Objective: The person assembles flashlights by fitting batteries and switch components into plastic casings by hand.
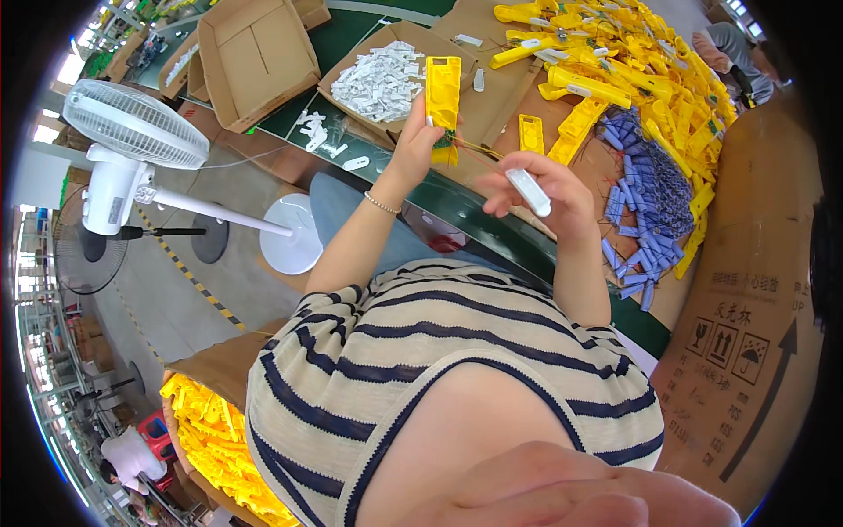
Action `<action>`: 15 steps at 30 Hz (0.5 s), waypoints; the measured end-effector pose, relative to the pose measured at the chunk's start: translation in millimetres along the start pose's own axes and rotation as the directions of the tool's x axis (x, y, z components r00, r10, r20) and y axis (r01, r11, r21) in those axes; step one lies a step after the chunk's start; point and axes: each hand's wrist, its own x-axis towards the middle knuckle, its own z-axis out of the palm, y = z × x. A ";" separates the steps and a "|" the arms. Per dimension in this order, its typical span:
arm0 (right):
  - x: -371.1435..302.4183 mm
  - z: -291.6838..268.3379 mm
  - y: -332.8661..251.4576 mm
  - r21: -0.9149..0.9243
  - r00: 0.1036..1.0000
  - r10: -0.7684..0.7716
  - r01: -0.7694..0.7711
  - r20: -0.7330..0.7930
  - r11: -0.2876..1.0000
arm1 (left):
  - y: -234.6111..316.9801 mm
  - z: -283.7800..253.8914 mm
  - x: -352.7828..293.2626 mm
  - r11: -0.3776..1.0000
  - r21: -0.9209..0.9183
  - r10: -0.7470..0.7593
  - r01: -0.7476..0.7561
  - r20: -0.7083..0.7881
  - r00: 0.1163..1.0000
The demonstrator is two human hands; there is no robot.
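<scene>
My left hand point(414, 149) grips a long yellow plastic housing point(443, 92) upright above the table edge. Its open, hollow side faces me, and a small green part with thin wires point(474, 149) shows near its lower end. Those wires stretch toward my right hand point(566, 198), which is closed on a whitish, translucent oval piece point(529, 191). Behind my right hand lie a short yellow piece point(530, 134) and another yellow housing point(575, 130). A heap of small white plastic parts point(378, 81) sits in a shallow cardboard tray beyond my left hand.
Many yellow housings point(650, 79) are heaped at the far right, beside a pile of blue wired cylinders point(645, 202). A tall cardboard carton point(738, 307) stands close on my right. To the left are a white fan point(132, 123) and a carton of yellow parts point(206, 430).
</scene>
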 end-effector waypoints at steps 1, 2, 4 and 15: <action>4.0 8.1 -3.4 0.047 0.998 -0.061 0.062 -0.026 0.997 | -6.0 -0.4 -0.9 0.997 -0.053 -0.049 0.049 0.001 0.999; 6.6 12.7 -5.7 0.091 0.991 -0.122 0.126 -0.056 0.988 | -11.2 -0.5 -1.6 0.990 -0.104 -0.098 0.098 0.006 0.995; 10.7 0.2 -6.0 -0.001 0.985 -0.111 0.112 -0.135 0.994 | -14.2 2.0 -4.4 0.983 -0.133 -0.130 0.129 0.005 0.992; 61.2 -18.9 -5.4 -0.428 0.895 0.085 -0.290 -0.438 0.856 | -11.1 -1.0 -8.2 0.979 0.205 -0.014 -0.014 0.133 0.991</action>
